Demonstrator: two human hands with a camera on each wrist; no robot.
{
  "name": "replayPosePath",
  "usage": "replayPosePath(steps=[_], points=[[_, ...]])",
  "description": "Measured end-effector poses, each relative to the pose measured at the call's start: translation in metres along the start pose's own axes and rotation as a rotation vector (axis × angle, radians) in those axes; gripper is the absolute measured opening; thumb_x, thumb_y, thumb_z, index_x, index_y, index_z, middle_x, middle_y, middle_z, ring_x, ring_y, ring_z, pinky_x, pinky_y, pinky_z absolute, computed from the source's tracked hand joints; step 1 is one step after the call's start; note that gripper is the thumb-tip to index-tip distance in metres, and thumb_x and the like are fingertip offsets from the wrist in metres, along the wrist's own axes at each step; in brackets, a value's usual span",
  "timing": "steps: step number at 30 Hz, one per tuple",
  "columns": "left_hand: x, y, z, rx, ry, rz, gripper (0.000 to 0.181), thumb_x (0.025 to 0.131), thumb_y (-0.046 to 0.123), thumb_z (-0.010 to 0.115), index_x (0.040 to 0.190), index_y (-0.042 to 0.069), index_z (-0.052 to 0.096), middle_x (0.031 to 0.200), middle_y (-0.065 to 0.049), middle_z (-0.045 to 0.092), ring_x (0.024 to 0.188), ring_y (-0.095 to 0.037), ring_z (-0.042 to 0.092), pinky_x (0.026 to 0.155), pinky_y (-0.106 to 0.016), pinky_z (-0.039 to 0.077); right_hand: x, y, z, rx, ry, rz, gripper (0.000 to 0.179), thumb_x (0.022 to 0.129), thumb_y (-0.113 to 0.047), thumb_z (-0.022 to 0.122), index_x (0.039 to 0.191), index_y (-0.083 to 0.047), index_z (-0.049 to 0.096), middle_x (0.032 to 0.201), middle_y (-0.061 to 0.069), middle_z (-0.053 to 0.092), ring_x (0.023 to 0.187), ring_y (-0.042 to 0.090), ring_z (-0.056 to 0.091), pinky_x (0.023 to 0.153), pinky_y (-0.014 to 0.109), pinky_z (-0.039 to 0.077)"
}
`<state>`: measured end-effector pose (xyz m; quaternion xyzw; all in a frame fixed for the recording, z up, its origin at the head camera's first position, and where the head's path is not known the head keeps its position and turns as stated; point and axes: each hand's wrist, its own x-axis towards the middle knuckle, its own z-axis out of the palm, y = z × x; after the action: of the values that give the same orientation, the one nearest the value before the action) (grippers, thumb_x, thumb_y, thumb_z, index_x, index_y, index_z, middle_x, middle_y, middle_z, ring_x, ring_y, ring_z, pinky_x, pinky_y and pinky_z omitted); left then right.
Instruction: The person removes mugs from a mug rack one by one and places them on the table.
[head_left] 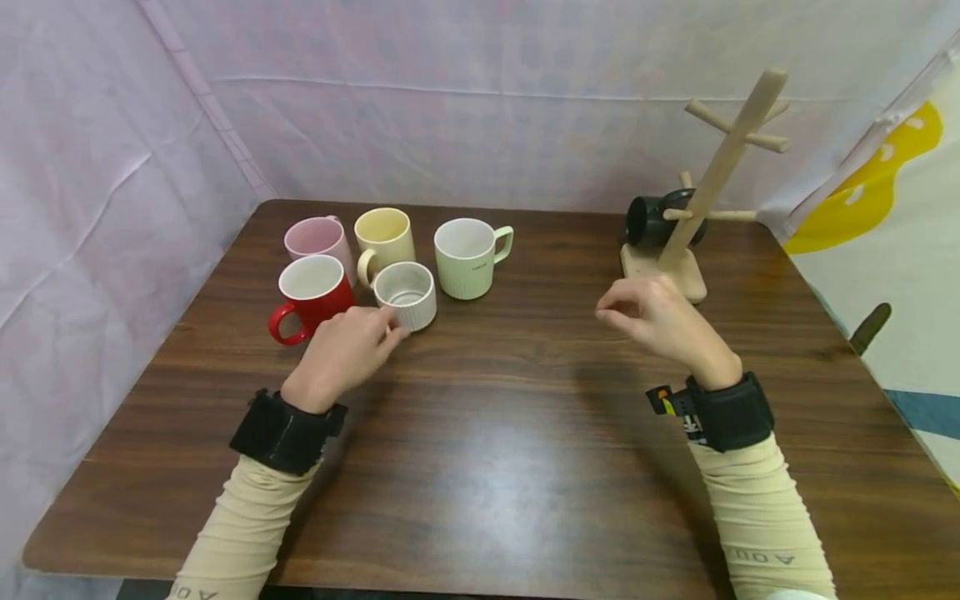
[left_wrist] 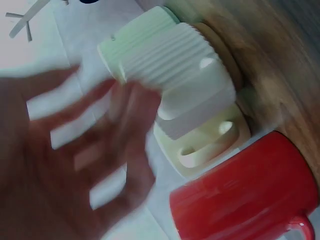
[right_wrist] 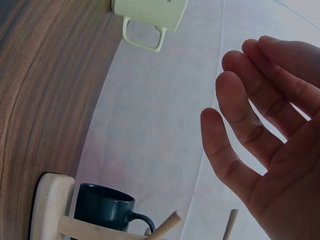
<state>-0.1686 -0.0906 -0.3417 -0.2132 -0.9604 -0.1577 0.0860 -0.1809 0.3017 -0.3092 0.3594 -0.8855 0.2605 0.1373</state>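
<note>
My left hand (head_left: pixel 347 353) is beside a small white ribbed cup (head_left: pixel 417 310), its fingers loosely bent and holding nothing. In the left wrist view the blurred fingertips overlap the cup's edge. A red mug (head_left: pixel 330 307) stands just behind that hand, its handle facing left. My right hand (head_left: pixel 666 323) hovers over the table in front of a wooden mug rack (head_left: pixel 723 158), fingers relaxed and nothing in them. On a low peg of the rack hangs a black mug (right_wrist: pixel 102 206), tipped on its side in the head view.
Behind the white cup stand a pink mug (head_left: pixel 321 237), a yellow mug (head_left: pixel 393 243) and a pale green mug (head_left: pixel 465 271) with its handle to the right. The brown wooden table (head_left: pixel 480 433) meets a pale cloth wall (head_left: pixel 480 142) at the back.
</note>
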Motion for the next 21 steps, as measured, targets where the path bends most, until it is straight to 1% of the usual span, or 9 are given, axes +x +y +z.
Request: replayPosePath(steps=[2, 3, 4, 6, 8, 16, 21], points=[[0.0010, 0.0018, -0.0001, -0.017, -0.106, 0.101, 0.011, 0.096, 0.017, 0.069, 0.092, 0.007, 0.071, 0.073, -0.002, 0.062, 0.067, -0.023, 0.057, 0.063, -0.042, 0.053, -0.0002, -0.0003, -0.0001, 0.002, 0.000, 0.003, 0.012, 0.086, 0.007, 0.075, 0.090, -0.004, 0.075, 0.085, 0.003, 0.072, 0.072, 0.012, 0.062, 0.065, 0.035, 0.051], [0.0015, 0.0023, 0.0001, -0.025, -0.154, 0.134, 0.010, 0.096, 0.018, 0.069, 0.092, 0.008, 0.071, 0.074, 0.000, 0.062, 0.069, -0.022, 0.056, 0.065, -0.041, 0.053, -0.0003, -0.0003, 0.0000, 0.003, -0.001, 0.005, 0.012, 0.086, 0.007, 0.075, 0.090, -0.004, 0.075, 0.085, 0.003, 0.072, 0.072, 0.012, 0.062, 0.065, 0.036, 0.051], [0.0020, 0.0029, 0.0001, -0.032, -0.192, 0.158, 0.010, 0.096, 0.018, 0.069, 0.093, 0.009, 0.072, 0.075, 0.001, 0.061, 0.069, -0.021, 0.056, 0.066, -0.041, 0.053, -0.0003, 0.0000, 0.0002, 0.005, -0.003, 0.007, 0.012, 0.085, 0.007, 0.075, 0.090, -0.004, 0.075, 0.085, 0.004, 0.072, 0.072, 0.013, 0.063, 0.065, 0.036, 0.052], [0.0027, 0.0031, 0.0006, -0.038, -0.232, 0.181, 0.008, 0.096, 0.016, 0.069, 0.093, 0.010, 0.073, 0.079, 0.002, 0.063, 0.071, -0.020, 0.057, 0.070, -0.041, 0.054, -0.0004, -0.0002, 0.0004, 0.004, -0.007, 0.012, 0.012, 0.085, 0.007, 0.075, 0.090, -0.004, 0.075, 0.085, 0.004, 0.072, 0.073, 0.013, 0.063, 0.066, 0.036, 0.052], [0.0030, 0.0029, 0.0008, -0.034, -0.241, 0.188, 0.006, 0.095, 0.014, 0.070, 0.093, 0.009, 0.072, 0.080, 0.001, 0.064, 0.072, -0.020, 0.057, 0.071, -0.041, 0.054, -0.0004, -0.0004, 0.0006, 0.003, -0.011, 0.016, 0.011, 0.085, 0.006, 0.075, 0.090, -0.004, 0.075, 0.085, 0.004, 0.072, 0.073, 0.013, 0.063, 0.067, 0.035, 0.052], [0.0053, 0.0040, 0.0010, -0.038, -0.231, 0.226, 0.002, 0.094, 0.009, 0.070, 0.092, 0.009, 0.070, 0.084, 0.000, 0.066, 0.075, -0.021, 0.060, 0.072, -0.042, 0.054, -0.0011, 0.0000, -0.0017, 0.006, -0.002, -0.007, 0.013, 0.084, 0.009, 0.075, 0.090, -0.003, 0.075, 0.085, 0.003, 0.073, 0.068, 0.010, 0.059, 0.062, 0.030, 0.049], [0.0064, 0.0060, 0.0028, -0.052, -0.231, 0.248, 0.004, 0.094, 0.008, 0.069, 0.090, 0.009, 0.070, 0.083, 0.000, 0.066, 0.075, -0.021, 0.060, 0.072, -0.041, 0.054, -0.0020, 0.0029, -0.0029, -0.005, 0.003, -0.012, 0.013, 0.084, 0.010, 0.075, 0.089, -0.002, 0.075, 0.083, 0.004, 0.072, 0.068, 0.012, 0.060, 0.062, 0.031, 0.049]])
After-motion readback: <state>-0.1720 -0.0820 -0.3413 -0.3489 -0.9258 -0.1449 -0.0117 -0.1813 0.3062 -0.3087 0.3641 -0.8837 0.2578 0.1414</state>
